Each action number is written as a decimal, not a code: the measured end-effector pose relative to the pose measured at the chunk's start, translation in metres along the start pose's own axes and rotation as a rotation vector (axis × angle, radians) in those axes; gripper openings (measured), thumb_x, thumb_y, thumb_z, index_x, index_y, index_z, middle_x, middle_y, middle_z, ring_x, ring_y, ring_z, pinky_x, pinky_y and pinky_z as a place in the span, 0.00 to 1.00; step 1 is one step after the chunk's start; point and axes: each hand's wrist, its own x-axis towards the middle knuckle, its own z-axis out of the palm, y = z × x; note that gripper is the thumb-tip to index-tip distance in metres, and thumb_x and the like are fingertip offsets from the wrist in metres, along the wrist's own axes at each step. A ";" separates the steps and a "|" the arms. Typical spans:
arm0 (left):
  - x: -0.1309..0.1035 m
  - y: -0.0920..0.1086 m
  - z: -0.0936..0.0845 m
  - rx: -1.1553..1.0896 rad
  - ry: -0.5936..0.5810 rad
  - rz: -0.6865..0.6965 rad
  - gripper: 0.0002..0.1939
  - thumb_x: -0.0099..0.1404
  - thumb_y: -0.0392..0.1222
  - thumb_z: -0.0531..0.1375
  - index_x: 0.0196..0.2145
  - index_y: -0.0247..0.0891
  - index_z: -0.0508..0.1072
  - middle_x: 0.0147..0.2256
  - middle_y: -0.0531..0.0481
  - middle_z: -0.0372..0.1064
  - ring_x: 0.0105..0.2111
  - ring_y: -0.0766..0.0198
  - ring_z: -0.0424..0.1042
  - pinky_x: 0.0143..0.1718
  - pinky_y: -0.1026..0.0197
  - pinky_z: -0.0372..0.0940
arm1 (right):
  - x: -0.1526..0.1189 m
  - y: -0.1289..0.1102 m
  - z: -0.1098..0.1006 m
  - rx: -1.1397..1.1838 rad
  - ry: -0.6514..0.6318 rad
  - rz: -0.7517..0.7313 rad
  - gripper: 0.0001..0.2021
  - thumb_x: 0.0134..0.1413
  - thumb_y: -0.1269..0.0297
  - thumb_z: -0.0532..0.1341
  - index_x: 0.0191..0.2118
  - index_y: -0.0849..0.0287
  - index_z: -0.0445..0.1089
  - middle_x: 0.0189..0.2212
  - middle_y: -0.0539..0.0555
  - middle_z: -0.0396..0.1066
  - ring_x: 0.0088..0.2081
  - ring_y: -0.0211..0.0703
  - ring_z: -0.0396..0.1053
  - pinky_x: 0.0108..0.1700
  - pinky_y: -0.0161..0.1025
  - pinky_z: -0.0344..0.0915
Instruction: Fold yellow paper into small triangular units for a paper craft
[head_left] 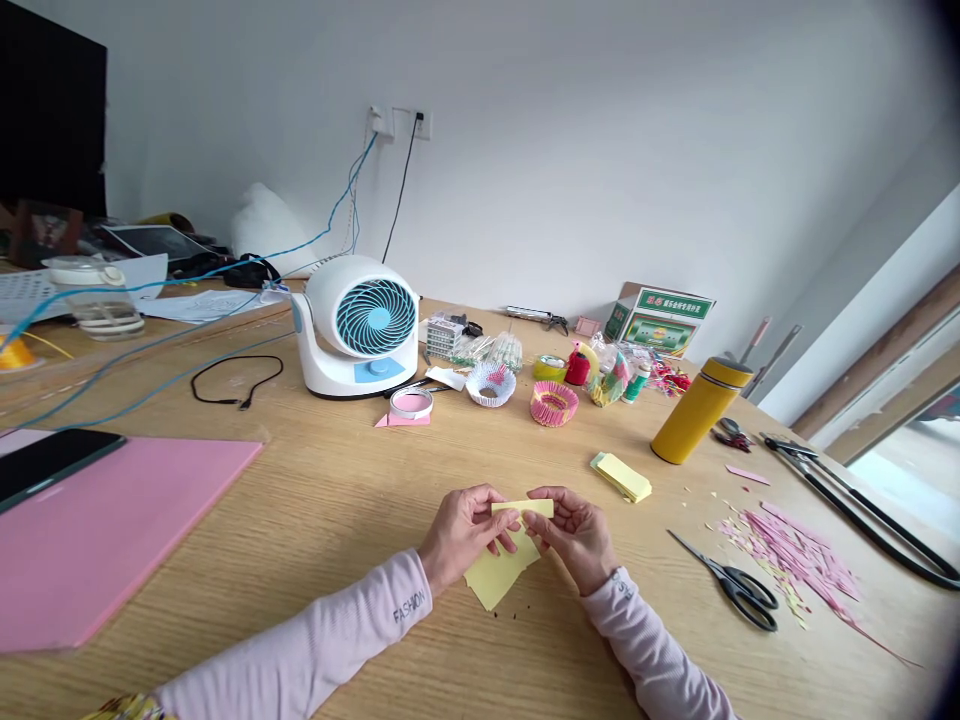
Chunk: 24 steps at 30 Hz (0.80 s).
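Observation:
Both hands pinch a small strip of yellow paper between thumbs and fingers. My left hand grips its left end, and my right hand grips its right end. Beneath them on the wooden table lie larger yellow paper pieces, partly hidden by the hands. A stack of yellow paper strips rests farther back to the right. Black-handled scissors lie to the right of my right hand, with their blades slightly apart.
Pink and yellow paper scraps are strewn beyond the scissors. A yellow bottle stands behind them. A white fan is at the back, near a tape roll and paper cups. Pink sheets with a phone lie left.

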 end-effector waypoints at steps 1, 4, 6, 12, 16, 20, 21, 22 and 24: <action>0.000 0.000 0.000 -0.002 0.000 -0.004 0.19 0.56 0.54 0.59 0.30 0.32 0.67 0.29 0.43 0.74 0.22 0.64 0.73 0.20 0.68 0.61 | 0.000 0.000 0.000 -0.012 -0.004 -0.002 0.19 0.35 0.59 0.71 0.36 0.62 0.71 0.17 0.49 0.69 0.20 0.39 0.69 0.16 0.31 0.63; -0.001 0.000 0.000 -0.019 0.000 -0.011 0.19 0.55 0.54 0.60 0.30 0.32 0.68 0.28 0.43 0.73 0.23 0.64 0.73 0.20 0.68 0.61 | 0.002 -0.001 -0.006 -0.043 -0.014 -0.014 0.18 0.35 0.59 0.71 0.36 0.62 0.72 0.16 0.48 0.68 0.19 0.38 0.68 0.18 0.32 0.64; 0.000 0.001 -0.001 -0.032 0.009 -0.015 0.19 0.55 0.53 0.61 0.30 0.32 0.68 0.27 0.44 0.73 0.23 0.64 0.73 0.20 0.68 0.61 | 0.004 -0.002 -0.015 -0.052 0.007 -0.026 0.18 0.36 0.59 0.71 0.35 0.62 0.73 0.17 0.49 0.68 0.18 0.36 0.66 0.19 0.32 0.64; 0.003 0.003 -0.006 -0.066 0.113 -0.001 0.17 0.54 0.51 0.62 0.28 0.32 0.66 0.26 0.46 0.72 0.22 0.64 0.73 0.20 0.67 0.61 | 0.008 -0.009 -0.033 -0.017 0.207 -0.076 0.18 0.40 0.55 0.68 0.34 0.63 0.73 0.17 0.49 0.67 0.19 0.35 0.64 0.18 0.30 0.63; 0.002 0.001 0.000 -0.080 0.062 0.002 0.18 0.55 0.52 0.61 0.29 0.32 0.66 0.27 0.46 0.72 0.21 0.64 0.73 0.19 0.68 0.61 | 0.002 -0.013 -0.013 0.010 0.031 0.001 0.19 0.41 0.51 0.66 0.36 0.61 0.71 0.21 0.51 0.68 0.21 0.38 0.66 0.15 0.30 0.61; -0.001 0.000 0.005 -0.089 0.004 0.014 0.18 0.56 0.53 0.60 0.30 0.33 0.66 0.29 0.46 0.72 0.22 0.64 0.73 0.20 0.68 0.61 | -0.002 -0.010 0.004 -0.033 -0.119 0.058 0.16 0.41 0.52 0.67 0.24 0.61 0.69 0.16 0.48 0.66 0.16 0.33 0.59 0.15 0.30 0.57; -0.001 0.000 0.005 -0.084 0.002 0.010 0.18 0.56 0.53 0.60 0.30 0.33 0.66 0.29 0.46 0.72 0.22 0.64 0.73 0.20 0.68 0.62 | -0.003 -0.009 0.005 -0.038 -0.112 0.050 0.16 0.42 0.52 0.66 0.23 0.61 0.69 0.16 0.48 0.65 0.16 0.32 0.58 0.15 0.30 0.56; -0.002 0.001 0.005 -0.078 0.000 0.002 0.17 0.56 0.53 0.60 0.30 0.33 0.66 0.29 0.45 0.73 0.22 0.64 0.73 0.20 0.68 0.62 | -0.003 -0.008 0.004 -0.043 -0.106 0.045 0.16 0.43 0.52 0.66 0.22 0.61 0.69 0.15 0.48 0.65 0.15 0.31 0.57 0.15 0.30 0.55; -0.002 0.002 0.005 -0.070 -0.004 -0.015 0.17 0.56 0.52 0.60 0.30 0.33 0.67 0.30 0.44 0.73 0.22 0.64 0.73 0.20 0.67 0.62 | -0.001 -0.008 -0.001 -0.065 -0.103 0.044 0.17 0.44 0.51 0.65 0.21 0.61 0.69 0.15 0.48 0.65 0.15 0.31 0.57 0.16 0.30 0.55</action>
